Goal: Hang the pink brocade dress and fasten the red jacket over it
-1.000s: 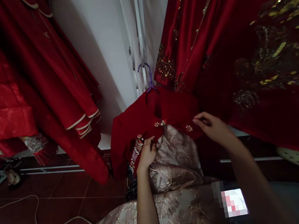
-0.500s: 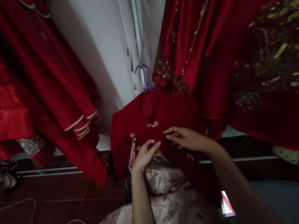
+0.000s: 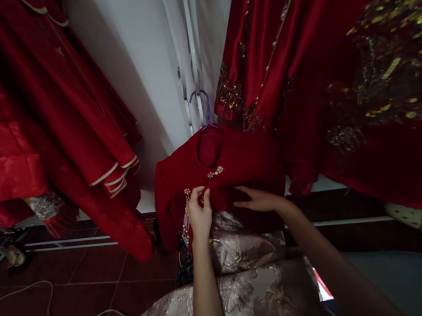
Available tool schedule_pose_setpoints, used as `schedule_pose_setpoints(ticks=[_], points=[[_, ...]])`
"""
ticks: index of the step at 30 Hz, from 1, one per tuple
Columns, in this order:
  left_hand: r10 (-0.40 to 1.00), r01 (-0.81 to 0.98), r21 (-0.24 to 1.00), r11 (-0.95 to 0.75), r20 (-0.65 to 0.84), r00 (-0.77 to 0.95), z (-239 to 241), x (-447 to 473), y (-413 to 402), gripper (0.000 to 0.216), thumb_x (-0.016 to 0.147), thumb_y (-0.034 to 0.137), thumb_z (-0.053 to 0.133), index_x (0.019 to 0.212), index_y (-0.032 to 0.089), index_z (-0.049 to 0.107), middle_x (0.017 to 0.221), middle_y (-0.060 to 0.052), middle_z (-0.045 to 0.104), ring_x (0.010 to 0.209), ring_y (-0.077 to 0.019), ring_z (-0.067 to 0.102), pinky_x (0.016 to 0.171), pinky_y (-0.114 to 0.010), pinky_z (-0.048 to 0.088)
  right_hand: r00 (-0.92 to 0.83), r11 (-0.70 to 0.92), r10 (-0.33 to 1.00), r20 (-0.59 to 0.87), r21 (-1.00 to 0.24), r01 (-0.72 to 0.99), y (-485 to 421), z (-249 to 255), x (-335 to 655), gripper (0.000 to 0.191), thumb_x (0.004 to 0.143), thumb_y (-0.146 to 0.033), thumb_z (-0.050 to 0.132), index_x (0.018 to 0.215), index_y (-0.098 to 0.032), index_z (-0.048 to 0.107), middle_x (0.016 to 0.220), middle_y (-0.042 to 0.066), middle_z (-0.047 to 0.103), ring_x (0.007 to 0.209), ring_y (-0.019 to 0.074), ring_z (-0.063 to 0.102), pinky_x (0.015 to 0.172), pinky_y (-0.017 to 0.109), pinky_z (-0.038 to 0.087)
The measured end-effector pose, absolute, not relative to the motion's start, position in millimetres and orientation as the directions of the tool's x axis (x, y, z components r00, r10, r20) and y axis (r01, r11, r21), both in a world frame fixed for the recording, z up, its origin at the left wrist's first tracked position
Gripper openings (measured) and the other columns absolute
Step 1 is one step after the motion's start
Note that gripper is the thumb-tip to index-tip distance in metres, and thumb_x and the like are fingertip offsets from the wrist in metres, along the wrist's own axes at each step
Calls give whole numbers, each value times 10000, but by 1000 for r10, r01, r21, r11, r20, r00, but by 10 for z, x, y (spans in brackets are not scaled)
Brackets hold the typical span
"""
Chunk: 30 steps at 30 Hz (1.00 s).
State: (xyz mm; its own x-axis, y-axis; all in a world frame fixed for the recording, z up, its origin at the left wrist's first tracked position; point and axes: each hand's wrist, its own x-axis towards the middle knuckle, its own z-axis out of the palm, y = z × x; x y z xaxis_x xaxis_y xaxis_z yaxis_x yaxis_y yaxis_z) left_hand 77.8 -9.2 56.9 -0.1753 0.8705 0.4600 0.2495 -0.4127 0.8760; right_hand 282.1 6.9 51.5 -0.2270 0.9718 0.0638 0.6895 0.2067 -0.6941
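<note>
A dark red jacket (image 3: 184,168) with a round neck hangs on a purple hanger (image 3: 208,109) in front of me. A beaded flower clasp (image 3: 215,172) sits below its neckline, and a beaded tassel ornament (image 3: 184,221) hangs on its left side. My left hand (image 3: 200,211) pinches the jacket's front edge between thumb and fingers, next to the ornament. Fingers stretched and apart, my right hand (image 3: 261,199) lies against the other side of the jacket front. Pale brocade fabric with a raised floral pattern (image 3: 238,245) shows below both hands.
Red garments (image 3: 76,111) hang at the left, and red garments with gold sequins (image 3: 393,60) at the right. Behind the hanger stand white metal poles (image 3: 192,36). A white cable (image 3: 50,311) runs over the tiled floor. A pale perforated shoe (image 3: 403,215) is at lower right.
My left hand has moved up and left and closed on the jacket's edge. My right hand has shifted slightly lower, and the jacket's front panel has folded up between the hands.
</note>
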Motion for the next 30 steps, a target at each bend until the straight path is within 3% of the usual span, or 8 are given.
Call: schedule_pose_setpoints(ticks=[3, 6, 8, 13, 16, 23, 27, 30], points=[[902, 240, 891, -384, 418, -110, 458, 768, -43, 244, 796, 402, 522, 892, 188, 592, 874, -41, 645, 817, -147, 597, 740, -247, 435, -235, 259, 963, 133, -701, 665, 63, 557, 2850, 426, 687, -319, 649, 1090, -195, 589, 1182, 99, 589, 1091, 249, 547, 960, 420, 397], [928, 197, 923, -331, 356, -111, 405, 701, 5, 272, 766, 419, 551, 866, 174, 615, 801, -34, 647, 744, -137, 587, 704, -240, 438, -256, 249, 960, 109, -749, 614, -94, 720, 2756, 213, 744, -342, 584, 887, -193, 636, 920, 70, 680, 872, 208, 631, 826, 378, 480], [939, 134, 942, -308, 324, -119, 411, 663, 24, 290, 745, 423, 572, 856, 160, 623, 761, -30, 642, 709, -126, 575, 685, -231, 436, -289, 268, 949, 122, -793, 547, -207, 830, 2609, 189, 780, -354, 536, 814, -187, 618, 794, 41, 676, 755, 168, 634, 733, 326, 503], [955, -21, 958, -287, 285, -78, 500, 628, 2, 283, 718, 414, 601, 798, 144, 622, 753, -27, 636, 668, -107, 553, 645, -216, 428, -136, 368, 928, 347, -796, 480, -328, 832, 2160, 232, 719, -329, 616, 887, -188, 541, 839, 35, 621, 706, 128, 593, 659, 272, 502], [959, -16, 960, -280, 279, -44, 530, 621, -20, 281, 727, 430, 586, 747, 151, 612, 686, -3, 608, 631, -98, 528, 607, -205, 414, -53, 383, 908, 416, -772, 507, -307, 700, 2007, 307, 676, -345, 659, 898, -190, 514, 864, 46, 584, 690, 131, 566, 621, 276, 502], [964, 13, 970, -244, 244, -101, 500, 620, -8, 312, 739, 450, 564, 715, 140, 599, 623, -1, 578, 551, -80, 492, 508, -180, 377, -8, 324, 935, 353, -849, 416, -295, 582, 1949, 425, 612, -387, 703, 918, -196, 478, 853, 50, 567, 686, 153, 581, 563, 292, 531], [977, -3, 980, -197, 196, -83, 419, 653, 3, 261, 708, 398, 600, 789, 150, 590, 508, 50, 495, 434, -66, 442, 438, -176, 349, -18, 303, 948, 319, -881, 362, -312, 581, 1919, 355, 638, -336, 679, 884, -206, 458, 773, 25, 579, 668, 148, 593, 582, 289, 536], [974, 53, 976, -210, 214, -70, 344, 677, 23, 252, 684, 353, 623, 835, 155, 586, 520, 55, 495, 453, -77, 479, 464, -186, 376, -34, 310, 947, 319, -881, 359, -308, 579, 1927, 283, 668, -293, 648, 858, -209, 456, 724, 5, 574, 656, 135, 588, 596, 273, 526]])
